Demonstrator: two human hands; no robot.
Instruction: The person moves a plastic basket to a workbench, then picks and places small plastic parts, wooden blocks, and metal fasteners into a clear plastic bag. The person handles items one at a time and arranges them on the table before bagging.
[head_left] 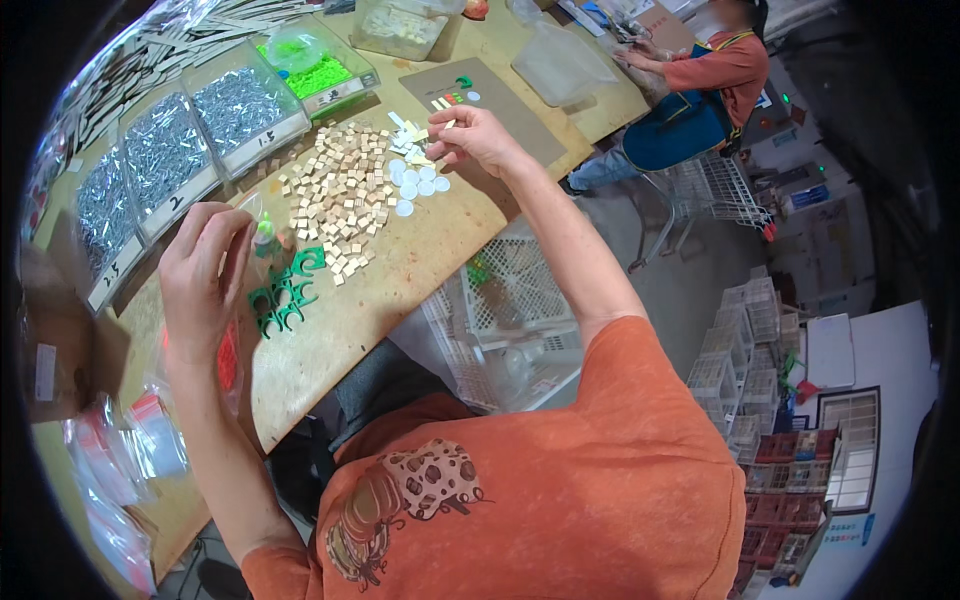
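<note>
My left hand [205,270] is closed in a pinch on the edge of a small clear plastic bag [264,232], which has some bright green pieces in it. My right hand [475,140] reaches over the table, thumb and fingers pinched on what looks like a small pale yellow piece [449,125]. Below its fingers lie white and pale yellow strips [407,135] and several white discs [410,184]. A heap of small wooden cubes [340,190] spreads between the hands. Beside the left hand are green C-shaped clips [287,292].
Clear bins of metal screws [235,105] and bright green parts [318,75] line the table's far left. A brown board [510,115] carries small sample pieces. Plastic bags [125,450] lie at lower left. Another person [700,90] sits at the far right, near a wire cart [710,195].
</note>
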